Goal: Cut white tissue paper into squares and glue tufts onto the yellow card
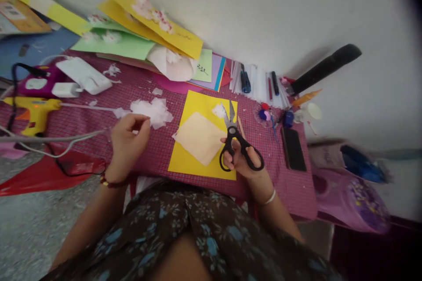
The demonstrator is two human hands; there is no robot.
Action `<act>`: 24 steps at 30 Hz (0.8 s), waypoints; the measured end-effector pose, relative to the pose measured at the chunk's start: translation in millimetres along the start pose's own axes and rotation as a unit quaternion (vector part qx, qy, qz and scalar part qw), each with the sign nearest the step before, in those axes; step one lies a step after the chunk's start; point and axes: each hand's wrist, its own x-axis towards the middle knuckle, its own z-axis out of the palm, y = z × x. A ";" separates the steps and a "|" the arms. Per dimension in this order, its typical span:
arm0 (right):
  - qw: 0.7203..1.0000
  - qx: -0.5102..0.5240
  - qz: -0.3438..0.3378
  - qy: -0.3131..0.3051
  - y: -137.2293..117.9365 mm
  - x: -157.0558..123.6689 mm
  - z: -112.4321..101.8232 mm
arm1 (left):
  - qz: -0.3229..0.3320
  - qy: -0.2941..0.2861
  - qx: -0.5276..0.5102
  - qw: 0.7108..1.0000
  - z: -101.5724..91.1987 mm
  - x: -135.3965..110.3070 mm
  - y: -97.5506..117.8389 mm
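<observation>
Off-white wall [257,13], plain, upper centre to right; grey speckled floor [29,224], lower left; table [158,151], pinkish-red checked covering, centre.

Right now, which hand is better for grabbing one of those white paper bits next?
Probably the left hand: its fingertips are right by the white paper pile, though I can't tell if they pinch something. The right hand is farther away and busy holding the black-handled scissors.

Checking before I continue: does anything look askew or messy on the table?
Mildly: the cream paper sits turned like a diamond, not squared to the yellow sheet, and white scraps lie loosely heaped beside the left hand. Nothing looks clearly damaged.
</observation>
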 end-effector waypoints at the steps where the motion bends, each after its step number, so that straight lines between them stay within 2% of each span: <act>1: 1.000 -0.007 0.002 0.015 4.0 -6.4 -4.5 | 0.000 -0.025 -0.002 1.000 7.6 -10.7 4.8; 4: 0.999 -0.012 -0.011 0.038 14.9 -25.6 -14.6 | -0.022 -0.108 -0.019 0.994 29.2 -29.0 17.9; 7: 0.998 -0.003 -0.040 0.045 22.5 -44.0 -20.2 | -0.042 -0.155 -0.005 0.987 46.7 -29.8 25.9; 11: 0.998 -0.034 -0.021 0.053 29.6 -59.7 -26.1 | -0.023 -0.156 0.031 0.987 64.9 -24.5 23.5; 14: 0.997 -0.024 -0.034 0.065 35.4 -62.5 -30.5 | -0.004 -0.163 0.056 0.985 75.0 -24.8 8.7; 18: 0.996 0.016 -0.065 0.054 42.3 -61.7 -34.8 | 0.019 -0.124 0.107 0.986 83.4 -23.6 -12.6; 20: 0.996 0.032 -0.076 0.035 43.2 -61.9 -34.7 | 0.026 -0.134 0.189 0.972 84.4 -20.1 -14.6; 22: 0.996 0.041 -0.080 0.013 41.7 -62.8 -32.4 | 0.022 -0.180 0.289 0.940 83.8 -15.9 -9.6; 24: 0.996 0.037 -0.084 -0.014 38.6 -63.9 -29.1 | -0.010 -0.233 0.357 0.905 83.3 -12.5 -1.7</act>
